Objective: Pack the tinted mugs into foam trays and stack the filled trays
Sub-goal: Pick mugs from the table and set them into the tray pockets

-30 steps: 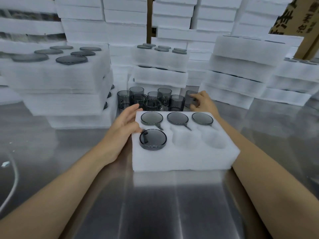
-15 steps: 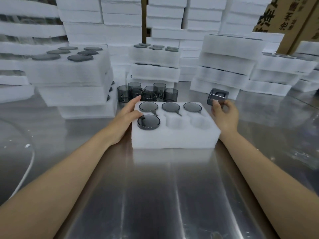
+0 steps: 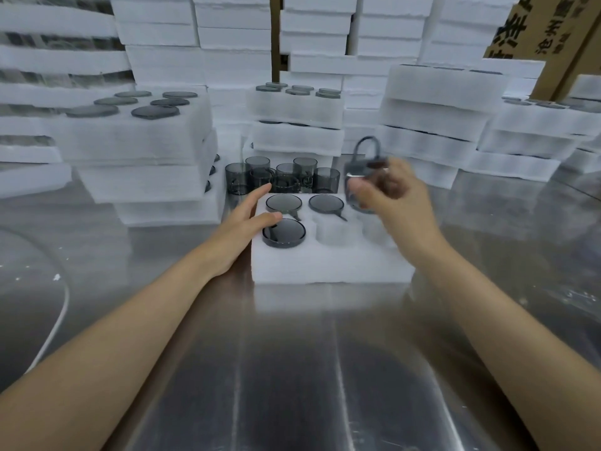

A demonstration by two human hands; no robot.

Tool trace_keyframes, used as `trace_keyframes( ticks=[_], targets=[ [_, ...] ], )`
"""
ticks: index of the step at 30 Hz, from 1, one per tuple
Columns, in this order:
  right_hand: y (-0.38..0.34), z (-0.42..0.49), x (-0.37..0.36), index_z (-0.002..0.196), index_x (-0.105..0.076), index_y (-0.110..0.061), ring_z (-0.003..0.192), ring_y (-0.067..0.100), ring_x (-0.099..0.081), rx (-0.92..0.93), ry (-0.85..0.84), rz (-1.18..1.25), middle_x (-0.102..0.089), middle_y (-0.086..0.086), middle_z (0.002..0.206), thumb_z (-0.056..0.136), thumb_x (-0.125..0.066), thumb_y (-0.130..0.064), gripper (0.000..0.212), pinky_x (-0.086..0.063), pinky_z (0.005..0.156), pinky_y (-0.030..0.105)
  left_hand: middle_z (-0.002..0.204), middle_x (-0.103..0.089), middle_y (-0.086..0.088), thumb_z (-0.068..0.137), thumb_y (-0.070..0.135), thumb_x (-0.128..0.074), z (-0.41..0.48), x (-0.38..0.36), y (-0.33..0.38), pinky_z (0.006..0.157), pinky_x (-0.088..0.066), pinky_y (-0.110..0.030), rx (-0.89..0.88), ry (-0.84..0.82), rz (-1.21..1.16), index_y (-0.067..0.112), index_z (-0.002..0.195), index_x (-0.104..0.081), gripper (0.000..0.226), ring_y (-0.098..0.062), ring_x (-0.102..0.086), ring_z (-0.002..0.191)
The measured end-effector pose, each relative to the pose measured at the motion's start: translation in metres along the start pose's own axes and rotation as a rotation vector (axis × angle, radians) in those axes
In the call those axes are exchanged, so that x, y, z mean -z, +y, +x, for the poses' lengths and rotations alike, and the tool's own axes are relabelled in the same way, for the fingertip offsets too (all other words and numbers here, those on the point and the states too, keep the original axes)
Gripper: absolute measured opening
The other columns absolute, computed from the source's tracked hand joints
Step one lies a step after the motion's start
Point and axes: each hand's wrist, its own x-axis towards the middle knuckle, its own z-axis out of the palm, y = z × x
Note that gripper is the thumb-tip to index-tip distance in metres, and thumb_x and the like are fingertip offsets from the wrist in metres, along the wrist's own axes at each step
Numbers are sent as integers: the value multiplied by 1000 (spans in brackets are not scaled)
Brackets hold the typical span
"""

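Observation:
A white foam tray point(image 3: 328, 265) lies on the steel table in front of me. Mugs fill its back row and its front left pocket, where one mug point(image 3: 284, 233) sits bottom up. The front middle and front right pockets are empty. My left hand point(image 3: 244, 222) rests flat on the tray's left edge, thumb beside that mug. My right hand point(image 3: 392, 196) grips a smoky tinted mug point(image 3: 364, 167) above the tray's right side, handle pointing up, blurred by motion. Several loose tinted mugs point(image 3: 283, 177) stand just behind the tray.
Stacks of filled foam trays point(image 3: 136, 148) rise at the left and behind point(image 3: 297, 125). More stacks point(image 3: 442, 118) stand at the right. A cardboard box point(image 3: 546, 30) is at the top right. A white cable point(image 3: 55, 327) curves on the left of the table.
My right hand took a mug from the loose group and has carried it leftward, over the tray's right side. My left hand stayed on the tray's left edge.

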Motion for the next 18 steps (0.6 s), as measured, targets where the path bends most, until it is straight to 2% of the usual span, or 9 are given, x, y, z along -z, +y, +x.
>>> trace_keyframes(
  ticks=[2,4,5,7,9,13,15,18],
  targets=[
    [1,-6,-4,77,-56,-39,89,20,-66,-17,-147,-130,-62,-7,104,61,-83,-40,31,-51,80,35,153,-34,14,63,55,-68,0,0,0,119,-25,-42,-1,1,4,45,141,-39,83,-12,-31,142],
    [2,-9,-5,81,-48,-44,89,22,-66,-40,-230,-161,-66,-12,99,55,-84,-48,45,-51,77,37,152,-36,13,63,54,-68,0,0,-1,118,-26,-42,-1,4,0,44,140,-40,83,-14,-33,141],
    [3,-10,-5,83,-48,-45,86,19,-65,-31,-237,-183,-67,-13,97,54,-84,-50,47,-50,75,35,152,-36,13,63,54,-68,1,0,-1,118,-26,-43,-1,7,0,44,140,-41,83,-15,-33,141],
    [3,-11,-6,91,-49,-44,82,9,-62,4,-236,-234,-65,-16,97,54,-82,-55,51,-46,70,23,151,-38,12,63,54,-68,1,0,-2,118,-26,-43,-2,8,3,45,139,-42,81,-15,-34,140],
    [2,-13,-8,100,-52,-41,82,2,-58,51,-243,-330,-63,-19,98,56,-76,-61,54,-39,71,14,149,-40,12,63,55,-68,1,0,-1,117,-27,-43,-3,7,8,45,138,-43,80,-15,-36,139],
    [1,-18,-11,110,-52,-41,88,-13,-47,172,-252,-639,-52,-30,96,62,-61,-74,59,-36,74,16,148,-42,10,63,55,-67,0,0,-1,117,-28,-43,-7,14,11,44,136,-44,77,-17,-38,138],
    [0,-22,-14,119,-51,-38,90,-9,-46,216,-251,-776,-47,-26,102,66,-56,-76,65,-37,71,16,147,-43,9,64,53,-67,0,-1,-1,117,-28,-43,-9,15,9,44,134,-45,74,-17,-38,138],
    [-2,-25,-19,124,-53,-35,97,12,-55,198,-215,-918,-50,-16,109,68,-47,-80,72,-42,69,27,146,-44,9,72,46,-66,-1,-1,1,116,-29,-43,-9,20,10,44,132,-47,63,-17,-38,138]
  ],
)
